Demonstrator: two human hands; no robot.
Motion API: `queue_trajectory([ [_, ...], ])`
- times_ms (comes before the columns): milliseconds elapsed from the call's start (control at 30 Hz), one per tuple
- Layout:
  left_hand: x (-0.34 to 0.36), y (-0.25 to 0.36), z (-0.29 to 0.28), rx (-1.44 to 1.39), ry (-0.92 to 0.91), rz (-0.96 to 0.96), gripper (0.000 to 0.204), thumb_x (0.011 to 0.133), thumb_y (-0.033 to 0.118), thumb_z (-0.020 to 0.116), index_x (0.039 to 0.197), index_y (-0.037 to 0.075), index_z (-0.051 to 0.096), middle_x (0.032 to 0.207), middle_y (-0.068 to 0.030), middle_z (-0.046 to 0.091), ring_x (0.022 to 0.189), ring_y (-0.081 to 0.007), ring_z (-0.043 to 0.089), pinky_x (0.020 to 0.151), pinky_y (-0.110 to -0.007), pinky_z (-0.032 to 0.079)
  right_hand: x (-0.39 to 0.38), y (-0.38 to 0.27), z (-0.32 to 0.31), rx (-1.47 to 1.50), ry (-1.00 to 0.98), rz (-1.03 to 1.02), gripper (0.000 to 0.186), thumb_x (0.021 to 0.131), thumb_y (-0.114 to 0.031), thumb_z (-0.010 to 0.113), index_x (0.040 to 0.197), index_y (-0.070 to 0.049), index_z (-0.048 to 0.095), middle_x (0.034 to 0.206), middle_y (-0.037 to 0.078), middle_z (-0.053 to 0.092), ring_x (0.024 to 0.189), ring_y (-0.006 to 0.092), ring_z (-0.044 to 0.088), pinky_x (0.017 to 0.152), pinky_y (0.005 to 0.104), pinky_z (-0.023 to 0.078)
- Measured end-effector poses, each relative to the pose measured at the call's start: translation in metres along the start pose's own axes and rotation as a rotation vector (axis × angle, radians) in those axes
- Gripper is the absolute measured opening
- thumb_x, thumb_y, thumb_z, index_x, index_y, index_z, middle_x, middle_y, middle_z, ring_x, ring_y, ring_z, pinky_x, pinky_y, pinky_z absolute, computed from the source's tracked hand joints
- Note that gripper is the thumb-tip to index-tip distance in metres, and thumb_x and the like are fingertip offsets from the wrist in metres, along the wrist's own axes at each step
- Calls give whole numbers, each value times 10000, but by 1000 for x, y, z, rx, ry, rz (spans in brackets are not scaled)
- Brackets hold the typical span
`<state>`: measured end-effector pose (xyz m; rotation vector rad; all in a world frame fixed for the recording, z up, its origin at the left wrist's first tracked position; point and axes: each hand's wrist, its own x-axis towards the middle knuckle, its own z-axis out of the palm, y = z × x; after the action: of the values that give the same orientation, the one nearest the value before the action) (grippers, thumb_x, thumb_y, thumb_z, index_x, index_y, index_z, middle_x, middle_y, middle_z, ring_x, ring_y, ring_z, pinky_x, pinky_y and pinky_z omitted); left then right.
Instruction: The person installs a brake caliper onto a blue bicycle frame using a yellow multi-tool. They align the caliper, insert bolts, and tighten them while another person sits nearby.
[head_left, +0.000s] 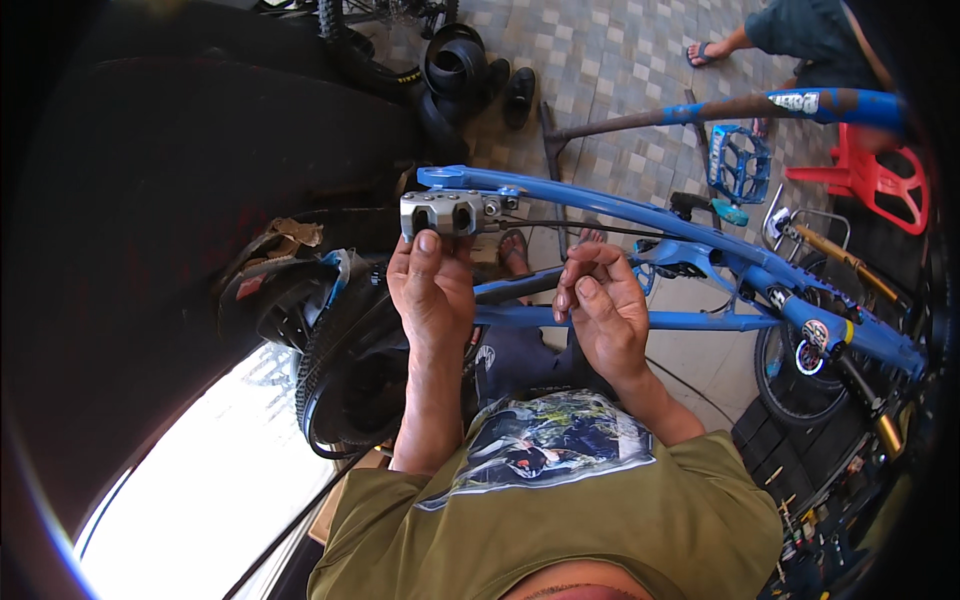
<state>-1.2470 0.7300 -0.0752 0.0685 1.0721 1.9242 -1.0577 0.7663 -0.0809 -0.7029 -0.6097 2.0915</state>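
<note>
Silver disc-brake caliper, upper left of the frame's centre, sits pinched in the nearer left hand, long axis running left to right, up and left of the loosely curled right hand, whose grip, if any, can't be told.

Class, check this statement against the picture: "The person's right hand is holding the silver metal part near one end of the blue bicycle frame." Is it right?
No, the hand is wrong. The head view shows the left hand holding the silver metal part near one end of the blue bicycle frame.
</note>
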Motion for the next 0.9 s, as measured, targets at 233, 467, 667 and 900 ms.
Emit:
queue_trajectory([
  [233, -5, -22, 2, -26, 87, 98, 444, 996, 383, 686, 1268, 42, 602, 1222, -112, 665, 1176, -273, 614, 1061, -493, 464, -11, -32, -21, -143, -94, 91, 265, 1033, -152, 611, 1260, -22, 564, 969, 48, 598, 812, 109, 585, 700, 274, 508],
  [467, -4, -27, 10, -129, 220, 3, 423, 954, 439, 736, 1149, 74, 650, 1062, -68, 661, 1067, -234, 618, 983, -475, 479, -10, -44, -49, -77, -114, 182, 231, 1046, -173, 603, 1220, -23, 579, 951, 51, 612, 782, 105, 597, 686, 277, 518],
  [667, -1, -16, 7, 118, 224, 5, 371, 972, 417, 713, 1080, 66, 661, 975, -81, 667, 995, -234, 635, 900, -409, 501, -15, -38, -48, -155, -92, 83, 207, 1047, -186, 608, 1183, -31, 594, 897, 36, 612, 750, 95, 596, 654, 271, 513],
  [900, -4, -10, 20, 86, 190, 58, 325, 923, 338, 793, 1035, 40, 726, 889, -16, 670, 834, -140, 623, 794, -300, 502, -16, -24, -39, -315, -22, -115, 182, 1057, -201, 598, 1124, -34, 623, 864, 23, 606, 683, 79, 573, 598, 246, 492],
])
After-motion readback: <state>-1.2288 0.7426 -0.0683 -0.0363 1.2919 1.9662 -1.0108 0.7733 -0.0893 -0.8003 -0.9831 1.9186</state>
